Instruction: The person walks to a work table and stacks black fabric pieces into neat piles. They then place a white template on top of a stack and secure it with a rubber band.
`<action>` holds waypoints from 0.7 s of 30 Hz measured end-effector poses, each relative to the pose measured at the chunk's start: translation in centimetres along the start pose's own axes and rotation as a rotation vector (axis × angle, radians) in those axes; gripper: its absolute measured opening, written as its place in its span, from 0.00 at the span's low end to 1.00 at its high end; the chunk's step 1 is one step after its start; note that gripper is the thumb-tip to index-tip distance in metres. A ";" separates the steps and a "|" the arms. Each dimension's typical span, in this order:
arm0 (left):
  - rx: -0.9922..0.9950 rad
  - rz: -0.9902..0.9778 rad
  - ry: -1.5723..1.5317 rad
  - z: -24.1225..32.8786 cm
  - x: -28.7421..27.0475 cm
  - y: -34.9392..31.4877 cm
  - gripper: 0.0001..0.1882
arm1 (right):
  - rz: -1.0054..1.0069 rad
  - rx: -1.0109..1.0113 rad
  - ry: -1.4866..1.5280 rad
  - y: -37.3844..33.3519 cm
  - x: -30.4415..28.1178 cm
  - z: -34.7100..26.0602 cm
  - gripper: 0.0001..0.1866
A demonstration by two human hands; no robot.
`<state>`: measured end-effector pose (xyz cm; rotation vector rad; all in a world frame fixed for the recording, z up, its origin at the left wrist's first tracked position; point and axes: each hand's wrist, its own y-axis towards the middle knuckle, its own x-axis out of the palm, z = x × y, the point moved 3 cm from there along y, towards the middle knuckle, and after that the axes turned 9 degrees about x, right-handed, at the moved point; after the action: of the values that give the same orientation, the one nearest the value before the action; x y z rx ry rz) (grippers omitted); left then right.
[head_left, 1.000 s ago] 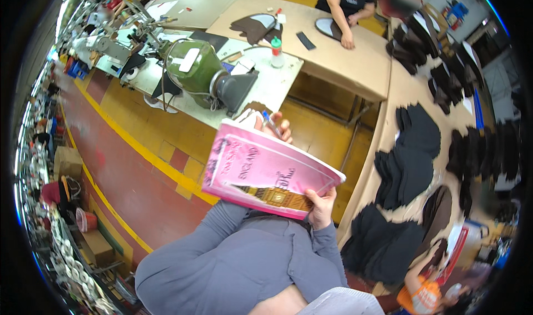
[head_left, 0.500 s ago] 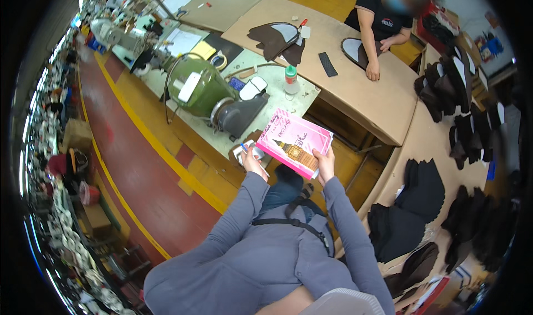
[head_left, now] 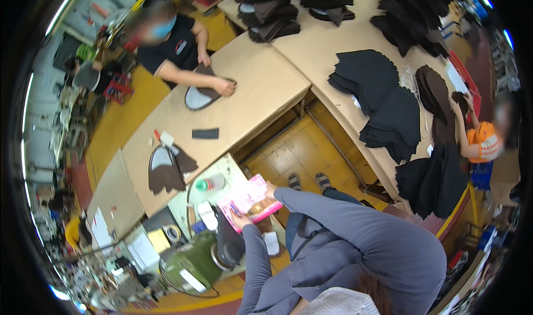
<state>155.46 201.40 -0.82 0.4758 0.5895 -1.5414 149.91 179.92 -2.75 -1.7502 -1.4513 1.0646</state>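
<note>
A pink notebook (head_left: 267, 208) is held tilted in front of me, over the corner of the pale green bench (head_left: 231, 169). My left hand (head_left: 241, 220) is closed at its near left edge, with a blue pen (head_left: 234, 209) between the fingers. My right hand (head_left: 270, 190) grips the notebook's right edge, fingers partly hidden behind it. Glare washes out part of the cover. Close by on the bench are a green-capped bottle (head_left: 211, 183), a white pad-shaped item (head_left: 207, 215) and a green motor-driven machine (head_left: 194, 262). A white phone-like object (head_left: 271, 243) is beside the machine.
Across the brown table (head_left: 261, 87), a masked co-worker (head_left: 172, 51) handles a brown cut piece (head_left: 201, 96). Stacks of black pieces (head_left: 383, 101) cover the right-hand table. Another person in orange (head_left: 483, 142) works at its far side. A dark strip (head_left: 205, 133) lies on the brown table.
My view has turned to the right, bringing the person in orange into sight. My left hand with the pen has come up to the notebook's edge. The right hand keeps its grip.
</note>
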 end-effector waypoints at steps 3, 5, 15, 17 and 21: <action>0.047 -0.123 0.291 3.2 0.6 -0.8 0.34 | 0.206 0.119 0.227 -0.8 -2.5 2.0 0.30; 0.081 -0.162 0.304 2.9 0.4 -1.5 0.35 | 0.256 0.096 0.217 -1.3 -2.5 2.7 0.25; 0.140 -0.191 0.414 2.9 1.0 -1.9 0.43 | 0.111 -0.036 0.024 -2.8 -3.2 0.9 0.35; 0.093 -0.244 0.448 3.5 1.1 -1.3 0.44 | 0.106 -0.018 -0.003 -2.4 -3.1 1.0 0.38; 0.117 -0.177 0.427 2.5 1.3 -0.1 0.44 | 0.122 -0.131 -0.081 -2.4 -3.9 1.9 0.32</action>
<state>155.44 198.82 0.35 0.8735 0.8910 -1.6582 146.88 176.50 -0.87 -1.9282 -1.5098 1.1376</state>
